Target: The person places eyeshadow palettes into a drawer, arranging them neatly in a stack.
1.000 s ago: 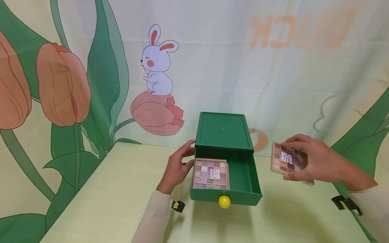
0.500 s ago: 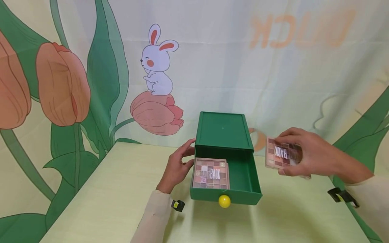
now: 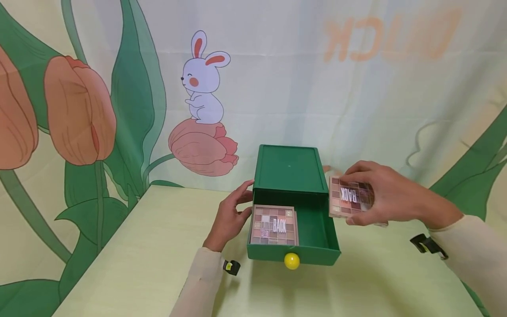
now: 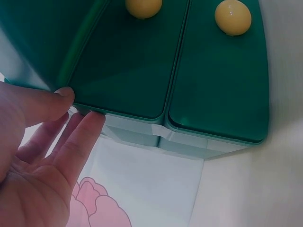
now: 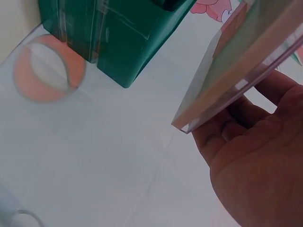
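My right hand (image 3: 390, 193) pinches an eyeshadow palette (image 3: 345, 196) with a clear lid marked "BACK", its lettering upside down in the head view. The palette hangs just right of the green drawer cabinet (image 3: 292, 169). In the right wrist view the palette (image 5: 236, 78) shows edge-on, thumb hidden behind it. The top drawer (image 3: 317, 256) is pulled out; another eyeshadow palette (image 3: 273, 224) lies in its left half, with an edge of something similar showing beneath. My left hand (image 3: 229, 215) rests against the cabinet's left side, fingers fairly straight; the left wrist view shows the fingertips (image 4: 97, 118) at its edge.
A yellow round knob (image 3: 292, 261) sits on the pulled-out drawer's front. Below, two more drawer fronts (image 4: 218, 90) with yellow knobs are closed. The cabinet stands on a pale table (image 3: 158, 255) before a printed curtain (image 3: 277, 88) with tulips and a rabbit.
My right hand has carried its palette leftward and slightly up, close to the drawer's right side. My left hand and the drawer have stayed put; the head view has shifted slightly.
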The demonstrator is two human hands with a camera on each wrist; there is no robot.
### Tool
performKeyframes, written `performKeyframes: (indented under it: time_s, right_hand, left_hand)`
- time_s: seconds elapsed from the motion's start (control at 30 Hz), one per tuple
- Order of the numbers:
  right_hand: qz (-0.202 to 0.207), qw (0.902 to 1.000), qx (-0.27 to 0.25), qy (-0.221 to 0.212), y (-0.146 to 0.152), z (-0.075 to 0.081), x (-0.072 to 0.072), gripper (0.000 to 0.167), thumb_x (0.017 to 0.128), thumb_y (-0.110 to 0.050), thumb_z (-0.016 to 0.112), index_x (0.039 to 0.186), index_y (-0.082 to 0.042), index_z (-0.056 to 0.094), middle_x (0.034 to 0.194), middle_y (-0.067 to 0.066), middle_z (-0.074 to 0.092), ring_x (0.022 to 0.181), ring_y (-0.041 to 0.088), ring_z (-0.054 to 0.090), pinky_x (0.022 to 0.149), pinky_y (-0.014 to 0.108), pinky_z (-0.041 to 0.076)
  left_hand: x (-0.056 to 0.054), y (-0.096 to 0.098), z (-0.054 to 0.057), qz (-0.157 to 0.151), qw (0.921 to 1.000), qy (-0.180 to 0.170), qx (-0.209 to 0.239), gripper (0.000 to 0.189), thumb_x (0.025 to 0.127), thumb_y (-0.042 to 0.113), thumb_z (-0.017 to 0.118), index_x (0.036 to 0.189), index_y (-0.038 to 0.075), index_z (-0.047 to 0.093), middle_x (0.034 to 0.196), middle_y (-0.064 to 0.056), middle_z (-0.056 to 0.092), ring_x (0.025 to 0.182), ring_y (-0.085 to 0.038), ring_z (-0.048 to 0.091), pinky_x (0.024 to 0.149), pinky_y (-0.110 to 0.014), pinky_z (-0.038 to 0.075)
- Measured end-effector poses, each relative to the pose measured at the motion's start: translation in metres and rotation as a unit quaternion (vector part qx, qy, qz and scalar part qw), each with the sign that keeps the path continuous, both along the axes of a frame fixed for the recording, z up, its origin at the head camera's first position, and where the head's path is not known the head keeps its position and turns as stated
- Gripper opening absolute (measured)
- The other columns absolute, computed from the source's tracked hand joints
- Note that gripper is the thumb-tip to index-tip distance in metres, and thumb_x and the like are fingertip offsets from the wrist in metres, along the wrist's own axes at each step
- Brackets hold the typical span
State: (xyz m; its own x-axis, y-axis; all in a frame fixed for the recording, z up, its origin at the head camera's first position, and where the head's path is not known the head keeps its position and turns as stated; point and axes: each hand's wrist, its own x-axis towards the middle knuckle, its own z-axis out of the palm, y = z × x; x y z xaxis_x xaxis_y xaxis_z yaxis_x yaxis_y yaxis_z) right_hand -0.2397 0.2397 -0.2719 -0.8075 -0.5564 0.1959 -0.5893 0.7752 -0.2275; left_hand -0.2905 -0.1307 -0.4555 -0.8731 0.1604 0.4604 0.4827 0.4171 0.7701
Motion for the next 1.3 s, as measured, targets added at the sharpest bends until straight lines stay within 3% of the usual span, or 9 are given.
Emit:
performKeyframes:
  time_s: [0.4, 0.63, 0.83, 1.3]
  right_hand:
    - [0.038, 0.9991, -0.005, -0.019, -0.03, 0.001, -0.006, 0.085, 0.07, -0.056, 0.092, 0.137, -0.009, 0.071, 0.136, 0.006, 0.06, 0.116, 0.023, 0.056, 0.08, 0.03, 0.061]
    - [0.053, 0.998, -0.012, -0.033, -0.05, -0.002, -0.008, 0.083, 0.07, -0.053, 0.093, 0.138, -0.011, 0.07, 0.13, 0.0, 0.06, 0.113, 0.018, 0.053, 0.078, 0.027, 0.061]
    - [0.081, 0.996, -0.018, -0.034, -0.067, -0.005, -0.011, 0.083, 0.07, -0.053, 0.093, 0.136, -0.009, 0.071, 0.131, 0.003, 0.06, 0.114, 0.02, 0.054, 0.077, 0.026, 0.061]
    - [0.09, 0.9951, -0.011, -0.041, -0.108, -0.021, -0.015, 0.086, 0.071, -0.056, 0.09, 0.141, -0.012, 0.069, 0.136, 0.002, 0.06, 0.12, 0.019, 0.052, 0.085, 0.03, 0.06]
  left_hand:
    - [0.0, 0.001, 0.0, 0.005, 1.0, -0.005, 0.003, 0.086, 0.097, -0.002, 0.073, 0.158, 0.05, 0.041, 0.133, -0.003, 0.071, 0.129, -0.029, 0.069, 0.093, -0.051, 0.064]
    - [0.0, 0.001, 0.0, 0.004, 1.0, 0.001, 0.001, 0.087, 0.096, -0.003, 0.073, 0.159, 0.048, 0.041, 0.133, -0.003, 0.071, 0.128, -0.028, 0.07, 0.093, -0.049, 0.064]
    - [0.0, 0.001, 0.0, 0.003, 1.0, 0.004, 0.002, 0.086, 0.097, -0.003, 0.073, 0.159, 0.047, 0.042, 0.134, -0.003, 0.071, 0.128, -0.028, 0.07, 0.093, -0.049, 0.065]
    - [0.001, 0.0, 0.0, 0.0, 1.0, 0.003, 0.006, 0.085, 0.097, -0.004, 0.072, 0.159, 0.046, 0.043, 0.133, -0.004, 0.071, 0.127, -0.028, 0.07, 0.094, -0.049, 0.064]
